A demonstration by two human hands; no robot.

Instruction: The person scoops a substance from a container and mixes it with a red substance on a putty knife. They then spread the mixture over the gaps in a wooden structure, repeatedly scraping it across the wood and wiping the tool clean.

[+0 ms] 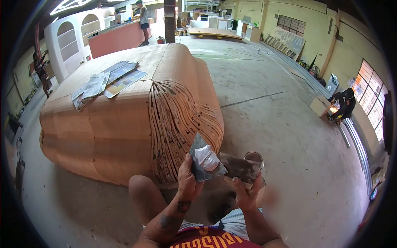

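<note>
Pinkish-white paste (pixel 206 158), grey plate (pixel 199 141), orange-brown panels (pixel 120 138), dark-streaked slats (pixel 173 118)

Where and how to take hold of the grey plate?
By the bare left edge, probably from the wearer's left and below. The plate is thin enough to pinch, and putty covers the middle of its face, so the rim is the clean part. The left grip is there, thumb at the edge.

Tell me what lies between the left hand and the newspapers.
In the head view, from the left hand outward: the slatted section, then the smooth panel, up to the newspapers. No loose thing shows between.
</note>
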